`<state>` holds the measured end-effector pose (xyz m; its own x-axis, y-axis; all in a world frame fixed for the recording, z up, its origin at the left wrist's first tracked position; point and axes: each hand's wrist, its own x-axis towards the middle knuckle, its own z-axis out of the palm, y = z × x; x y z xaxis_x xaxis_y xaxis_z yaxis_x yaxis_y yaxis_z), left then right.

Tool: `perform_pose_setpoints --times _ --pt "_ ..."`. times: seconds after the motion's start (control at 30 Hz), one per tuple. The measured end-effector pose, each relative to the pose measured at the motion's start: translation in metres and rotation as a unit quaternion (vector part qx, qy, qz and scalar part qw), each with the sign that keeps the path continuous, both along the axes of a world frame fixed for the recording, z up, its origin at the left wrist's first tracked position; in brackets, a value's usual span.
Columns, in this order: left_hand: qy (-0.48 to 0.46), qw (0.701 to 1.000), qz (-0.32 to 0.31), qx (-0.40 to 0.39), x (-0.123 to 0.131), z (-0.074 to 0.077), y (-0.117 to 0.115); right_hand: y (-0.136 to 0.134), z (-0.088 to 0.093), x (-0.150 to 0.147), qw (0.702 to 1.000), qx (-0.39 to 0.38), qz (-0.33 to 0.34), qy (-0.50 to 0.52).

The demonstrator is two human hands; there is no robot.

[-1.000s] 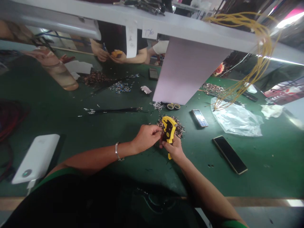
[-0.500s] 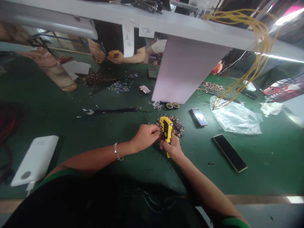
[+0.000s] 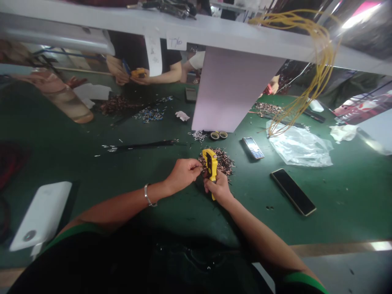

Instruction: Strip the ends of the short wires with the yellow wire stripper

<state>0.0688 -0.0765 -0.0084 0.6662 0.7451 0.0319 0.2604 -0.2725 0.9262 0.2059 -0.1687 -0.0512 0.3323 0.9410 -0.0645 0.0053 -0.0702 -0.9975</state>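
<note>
My right hand (image 3: pixel 219 187) is wrapped round the handle of a yellow and black wire stripper (image 3: pixel 210 162), whose head points up and away from me. Just left of the tool's head, my left hand (image 3: pixel 185 173) is closed in a pinch on a thin wire, mostly hidden by the fingers. Behind and under the stripper lies a pile of short dark wires with copper-coloured ends (image 3: pixel 226 162). A bundle of long black wires (image 3: pixel 141 145) with pale ends lies on the green table further left.
A keypad phone (image 3: pixel 253 148), a smartphone (image 3: pixel 293 192) and a clear plastic bag (image 3: pixel 300 147) lie to the right. Two tape rolls (image 3: pixel 219 135) sit by the upright panel (image 3: pixel 232 90). A white power bank (image 3: pixel 43 214) is at left. Yellow wires (image 3: pixel 321 61) hang from the shelf (image 3: pixel 208 30). Opposite, a person holds tools.
The view has shifted slightly, so most things sit a little further left. Both hands keep nearly the same pose at the stripper. A co-worker's hand with something red now shows beyond the panel.
</note>
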Motion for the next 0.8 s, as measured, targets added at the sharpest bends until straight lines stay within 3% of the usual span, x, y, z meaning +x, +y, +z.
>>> perform_pose_setpoints --times 0.5,0.63,0.8 --pt "0.023 0.997 0.039 0.058 -0.002 -0.004 0.016 0.006 -0.005 0.004 0.998 0.001 -0.006 0.066" --pt "0.016 0.996 0.062 0.056 -0.005 0.002 0.029 0.002 -0.004 0.016 0.989 0.016 0.053 0.134" --pt "-0.004 0.998 0.068 -0.007 -0.006 0.007 0.041 0.003 0.000 0.033 0.971 0.011 0.176 0.161"
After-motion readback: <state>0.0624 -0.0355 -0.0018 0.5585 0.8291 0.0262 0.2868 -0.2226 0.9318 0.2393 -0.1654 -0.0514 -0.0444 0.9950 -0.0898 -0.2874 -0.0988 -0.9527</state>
